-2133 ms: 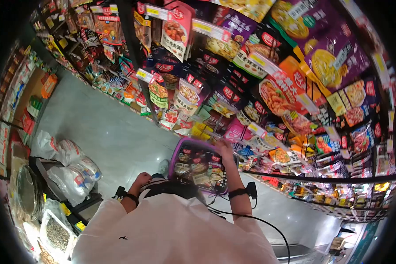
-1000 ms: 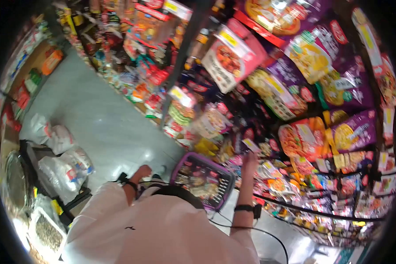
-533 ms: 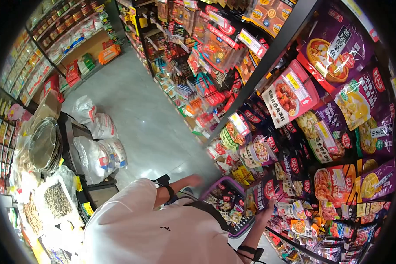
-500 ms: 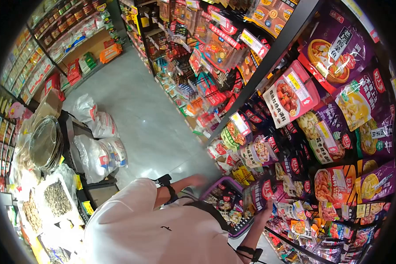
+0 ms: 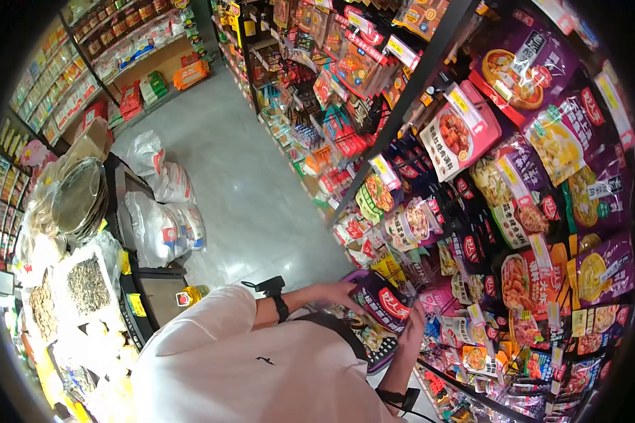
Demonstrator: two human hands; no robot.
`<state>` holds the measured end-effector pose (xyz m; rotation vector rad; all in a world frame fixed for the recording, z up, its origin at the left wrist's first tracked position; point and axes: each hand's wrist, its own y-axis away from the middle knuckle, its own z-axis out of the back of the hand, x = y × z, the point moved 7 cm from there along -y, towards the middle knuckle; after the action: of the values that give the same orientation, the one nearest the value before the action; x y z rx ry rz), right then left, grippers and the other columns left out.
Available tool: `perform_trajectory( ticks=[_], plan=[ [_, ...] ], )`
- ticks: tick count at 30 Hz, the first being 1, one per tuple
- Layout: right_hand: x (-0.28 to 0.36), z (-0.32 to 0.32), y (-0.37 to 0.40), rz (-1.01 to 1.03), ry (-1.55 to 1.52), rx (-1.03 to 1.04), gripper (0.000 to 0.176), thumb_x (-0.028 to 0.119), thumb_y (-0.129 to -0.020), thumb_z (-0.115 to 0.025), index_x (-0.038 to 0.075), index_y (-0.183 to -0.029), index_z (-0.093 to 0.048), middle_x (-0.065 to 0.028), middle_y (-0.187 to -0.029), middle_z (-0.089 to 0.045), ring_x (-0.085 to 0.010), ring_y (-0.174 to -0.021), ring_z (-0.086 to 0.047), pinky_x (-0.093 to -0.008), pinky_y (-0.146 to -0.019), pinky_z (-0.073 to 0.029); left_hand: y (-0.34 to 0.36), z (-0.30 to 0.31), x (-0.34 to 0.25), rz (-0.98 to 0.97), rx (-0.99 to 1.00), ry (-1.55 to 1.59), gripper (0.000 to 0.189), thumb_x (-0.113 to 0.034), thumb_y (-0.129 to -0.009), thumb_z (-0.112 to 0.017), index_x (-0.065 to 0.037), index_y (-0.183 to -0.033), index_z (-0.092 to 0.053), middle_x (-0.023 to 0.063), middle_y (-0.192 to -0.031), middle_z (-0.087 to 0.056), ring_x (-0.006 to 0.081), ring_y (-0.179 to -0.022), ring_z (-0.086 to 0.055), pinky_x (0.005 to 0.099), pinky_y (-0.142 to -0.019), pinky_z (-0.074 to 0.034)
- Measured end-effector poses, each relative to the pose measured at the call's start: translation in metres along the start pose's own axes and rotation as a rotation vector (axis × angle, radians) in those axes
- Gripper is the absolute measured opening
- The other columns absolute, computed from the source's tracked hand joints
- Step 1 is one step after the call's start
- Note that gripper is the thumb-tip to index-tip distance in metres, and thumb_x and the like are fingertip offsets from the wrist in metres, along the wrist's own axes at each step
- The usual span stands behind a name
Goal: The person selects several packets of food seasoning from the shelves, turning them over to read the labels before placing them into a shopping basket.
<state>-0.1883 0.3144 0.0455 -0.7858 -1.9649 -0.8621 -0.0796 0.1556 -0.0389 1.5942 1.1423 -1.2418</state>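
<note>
A dark purple seasoning packet with a red label is between my two hands. My left hand is closed on its left edge, fingers partly hidden behind it. At the packet's right edge, my right hand grips with fingers pointing up. Just beneath lies a purple shopping basket, mostly covered by the packet and my arms. Some packets show inside it.
Hanging packets fill the shelf rack on the right. Filled white plastic bags stand on the grey floor to the left. An open tray of dried goods sits beside them, near an oil bottle.
My left hand has come in from the left and taken the packet's left edge. The packet has moved left and turned, its front facing up more. The view has shifted slightly.
</note>
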Motion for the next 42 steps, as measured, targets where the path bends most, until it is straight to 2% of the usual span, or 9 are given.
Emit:
perform_trajectory(
  ticks=[4,7,9,11,13,18,26,31,42],
  plan=[
    [0.009,0.024,0.020,0.026,-0.047,-0.072,0.042,0.018,-0.086,-0.052,-0.002,-0.122,-0.047,-0.0119,-0.120,-0.055,-0.0206,-0.106,-0.056,-0.0338,-0.093,-0.042,0.001,-0.045,0.006,0.122,0.061,-0.028,0.087,-0.033,-0.077,-0.072,-0.005,-0.140,-0.019,0.0157,-0.129,-0.046,0.0198,-0.118,-0.041,0.0358,-0.104,-0.030],
    [0.034,0.028,0.050,0.026,-0.193,-0.168,0.042,0.025,-0.091,-0.049,0.002,-0.126,-0.045,-0.0084,-0.122,-0.055,-0.0211,-0.110,-0.054,-0.0351,-0.096,-0.041,0.002,-0.070,-0.027,-0.049,-0.115,-0.255,0.059,-0.035,-0.080,-0.068,-0.008,-0.127,-0.043,0.0095,-0.117,-0.056,0.0178,-0.103,-0.053,0.0320,-0.091,-0.041],
    [0.044,0.034,0.072,0.046,-0.265,-0.015,0.045,0.022,-0.090,-0.049,0.003,-0.130,-0.041,-0.0080,-0.128,-0.049,-0.0217,-0.118,-0.046,-0.0382,-0.102,-0.033,0.007,-0.085,-0.052,-0.025,-0.228,-0.311,0.055,-0.036,-0.081,-0.067,-0.006,-0.124,-0.049,0.0097,-0.117,-0.056,0.0190,-0.102,-0.054,0.0318,-0.090,-0.042],
    [0.059,0.034,0.095,0.138,-0.216,0.112,0.047,0.018,-0.088,-0.050,0.004,-0.132,-0.038,-0.0073,-0.133,-0.043,-0.0221,-0.122,-0.042,-0.0397,-0.105,-0.029,0.008,-0.102,-0.071,0.109,-0.265,-0.214,0.062,-0.035,-0.081,-0.067,-0.002,-0.127,-0.042,0.0126,-0.121,-0.053,0.0208,-0.108,-0.050,0.0335,-0.095,-0.039],
    [0.042,0.060,0.117,0.012,-0.099,0.021,0.057,0.009,-0.085,-0.053,0.003,-0.137,-0.030,-0.0073,-0.134,-0.041,-0.0214,-0.121,-0.041,-0.0351,-0.103,-0.030,0.003,-0.122,-0.093,0.056,-0.331,-0.179,0.053,-0.029,-0.084,-0.065,-0.003,-0.126,-0.046,0.0089,-0.117,-0.056,0.0172,-0.105,-0.052,0.0321,-0.092,-0.041],
    [-0.006,0.104,0.181,-0.156,-0.082,-0.039,0.065,0.005,-0.085,-0.056,0.004,-0.140,-0.023,-0.0063,-0.134,-0.039,-0.0191,-0.117,-0.044,-0.0303,-0.097,-0.037,-0.010,-0.182,-0.118,0.129,-0.142,0.089,0.040,-0.019,-0.087,-0.061,-0.002,-0.122,-0.050,0.0062,-0.113,-0.058,0.0142,-0.103,-0.053,0.0305,-0.090,-0.043],
    [0.010,0.128,0.262,-0.033,-0.146,-0.031,0.049,0.003,-0.085,-0.056,0.002,-0.130,-0.036,-0.0062,-0.125,-0.048,-0.0147,-0.110,-0.048,-0.0304,-0.094,-0.039,-0.021,-0.255,-0.107,0.163,-0.139,-0.283,0.033,-0.024,-0.089,-0.058,-0.002,-0.114,-0.056,0.0054,-0.102,-0.062,0.0112,-0.095,-0.055,0.0294,-0.084,-0.045],
    [0.036,0.143,0.296,0.074,0.144,-0.198,0.033,0.009,-0.085,-0.061,0.001,-0.114,-0.049,-0.0029,-0.102,-0.057,-0.0096,-0.091,-0.053,-0.0252,-0.078,-0.044,-0.027,-0.280,-0.093,0.109,-0.258,-0.060,0.033,-0.027,-0.094,-0.048,0.000,-0.110,-0.056,0.0031,-0.095,-0.060,0.0091,-0.088,-0.051,0.0282,-0.081,-0.043],
    [0.067,0.133,0.306,0.231,0.110,-0.359,0.031,0.007,-0.086,-0.057,0.002,-0.116,-0.048,-0.0004,-0.089,-0.057,-0.0048,-0.070,-0.050,-0.0201,-0.061,-0.042,0.008,-0.289,-0.107,0.265,-0.258,-0.126,0.032,-0.025,-0.094,-0.049,0.002,-0.111,-0.054,0.0008,-0.094,-0.057,0.0074,-0.086,-0.047,0.0264,-0.077,-0.042]
  ],
)
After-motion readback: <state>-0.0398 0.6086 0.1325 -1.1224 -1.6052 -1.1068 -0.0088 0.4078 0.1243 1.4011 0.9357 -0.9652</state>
